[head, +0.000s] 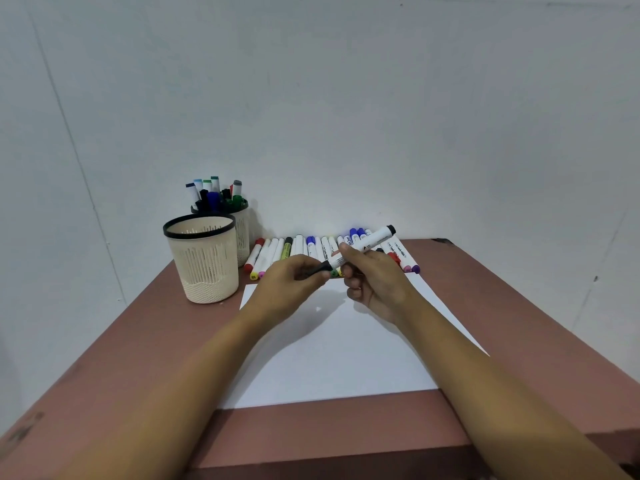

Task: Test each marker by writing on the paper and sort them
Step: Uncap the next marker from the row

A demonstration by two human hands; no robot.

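While right hand [374,284] grips white marker [371,241] above paper [332,358], left hand [291,287] pinches its near black end [319,269].

Item 1: tabletop [519,341]. Reddish-brown, matte, flat, with a darker front lip along the near edge. Dark scuff marks [27,427] near the front left corner. A small dark chipped patch [441,241] sits at the far right corner, where the surface meets the wall.

Item 2: wall [346,116]. Pale grey-white, plain, rising directly behind the tabletop. A room-corner seam [65,126] runs slantwise down the left side. There are faint vertical lines on the right, and a small dark speck [595,278] low on the right.
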